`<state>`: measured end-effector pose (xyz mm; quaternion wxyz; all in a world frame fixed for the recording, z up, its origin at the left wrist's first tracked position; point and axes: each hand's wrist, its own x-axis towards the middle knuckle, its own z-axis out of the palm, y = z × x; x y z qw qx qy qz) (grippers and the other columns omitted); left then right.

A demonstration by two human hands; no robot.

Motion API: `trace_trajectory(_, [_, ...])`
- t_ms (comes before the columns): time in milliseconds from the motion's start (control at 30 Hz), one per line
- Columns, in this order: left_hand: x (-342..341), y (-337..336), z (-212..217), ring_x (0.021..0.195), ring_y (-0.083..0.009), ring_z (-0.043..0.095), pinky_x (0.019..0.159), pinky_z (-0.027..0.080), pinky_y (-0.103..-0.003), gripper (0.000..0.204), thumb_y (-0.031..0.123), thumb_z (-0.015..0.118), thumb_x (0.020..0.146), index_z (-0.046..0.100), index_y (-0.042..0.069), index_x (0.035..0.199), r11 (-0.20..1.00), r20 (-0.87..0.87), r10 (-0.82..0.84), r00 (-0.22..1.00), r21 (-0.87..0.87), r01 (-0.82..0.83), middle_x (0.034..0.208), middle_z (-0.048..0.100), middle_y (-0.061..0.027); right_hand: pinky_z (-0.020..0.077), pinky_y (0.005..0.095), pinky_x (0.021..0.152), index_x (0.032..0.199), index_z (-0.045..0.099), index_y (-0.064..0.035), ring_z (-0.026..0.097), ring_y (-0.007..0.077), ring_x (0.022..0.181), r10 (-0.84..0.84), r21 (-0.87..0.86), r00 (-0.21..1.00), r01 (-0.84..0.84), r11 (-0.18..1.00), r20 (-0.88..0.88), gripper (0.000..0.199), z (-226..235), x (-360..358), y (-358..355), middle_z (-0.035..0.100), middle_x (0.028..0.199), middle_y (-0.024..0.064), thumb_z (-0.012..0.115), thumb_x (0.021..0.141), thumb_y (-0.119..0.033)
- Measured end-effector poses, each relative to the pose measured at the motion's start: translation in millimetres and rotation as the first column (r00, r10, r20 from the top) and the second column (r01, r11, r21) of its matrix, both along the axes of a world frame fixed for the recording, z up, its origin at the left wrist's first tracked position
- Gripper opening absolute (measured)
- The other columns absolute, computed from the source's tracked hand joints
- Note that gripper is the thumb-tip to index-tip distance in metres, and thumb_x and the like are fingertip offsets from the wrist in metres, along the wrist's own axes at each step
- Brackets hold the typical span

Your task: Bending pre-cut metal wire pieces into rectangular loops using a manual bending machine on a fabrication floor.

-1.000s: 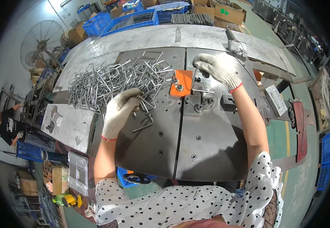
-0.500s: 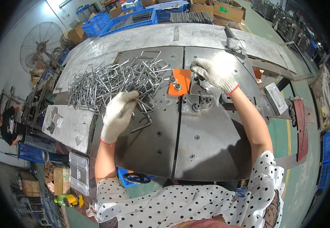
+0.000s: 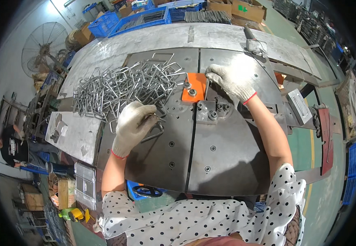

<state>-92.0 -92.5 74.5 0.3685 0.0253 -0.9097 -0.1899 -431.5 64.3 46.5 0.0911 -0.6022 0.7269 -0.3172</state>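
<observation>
Both my hands wear white knit gloves with red cuffs. My left hand (image 3: 133,124) is closed on a bent steel wire piece (image 3: 155,132) at the near edge of a large pile of bent wire pieces (image 3: 120,87) on the steel bench. My right hand (image 3: 230,80) rests palm down on the dark jig plate (image 3: 210,139), its fingers beside the orange block (image 3: 194,87) and the round pins (image 3: 210,110). Whether it grips a wire there is hidden under the glove.
A light steel table (image 3: 227,35) runs behind the jig plate. Blue crates (image 3: 104,22) and cardboard boxes (image 3: 243,8) stand at the back. A fan (image 3: 38,43) is at far left. A person in a dark shirt (image 3: 10,145) crouches at left. Small boxes (image 3: 83,184) sit below.
My right hand has slid a little left and nearer, toward the orange block. My left hand stays at the pile's edge, closing more over the wire piece.
</observation>
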Motion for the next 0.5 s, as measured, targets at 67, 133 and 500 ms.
trace_trajectory(67, [0.1,-1.6,-2.1,0.076,-0.0321,0.066,0.069,0.052,-0.041,0.026,0.0,0.084,0.077,0.075,0.001,0.101,1.0,0.0,0.007,1.0,-0.001,-0.007,0.084,0.068,-0.0138,0.0534,0.0426,0.089,0.124,0.068,-0.0071,0.068,0.0348,0.101,-0.032,-0.057,0.999,0.032,0.998,-0.011,0.029,-5.9,0.8,-4.6,0.072,0.108,0.0171,0.059,0.107,-0.03])
trace_trajectory(133, [0.8,-5.4,-3.5,0.076,-0.0322,0.066,0.069,0.052,-0.041,0.025,0.001,0.084,0.078,0.075,0.001,0.101,1.0,-0.004,0.004,1.0,-0.022,-0.004,0.085,0.069,-0.0138,0.0532,0.0458,0.092,0.125,0.067,-0.0067,0.066,0.0391,0.105,-0.104,-0.098,0.978,0.088,0.991,-0.178,0.03,-9.9,-1.7,-4.6,0.07,0.111,0.0191,0.059,0.106,-0.028])
trace_trajectory(500, [6.5,-10.2,-11.5,0.08,-0.0223,0.066,0.074,0.051,-0.033,0.015,0.001,0.074,0.09,0.074,0.001,0.105,0.926,0.094,0.149,0.984,0.337,-0.172,0.093,0.069,-0.0108,0.0544,0.0467,0.098,0.132,0.069,-0.0114,0.067,0.0355,0.115,-0.042,0.096,0.863,0.104,0.99,-0.503,0.036,-30.3,-26.3,32.6,0.071,0.12,0.0129,0.06,0.097,-0.012])
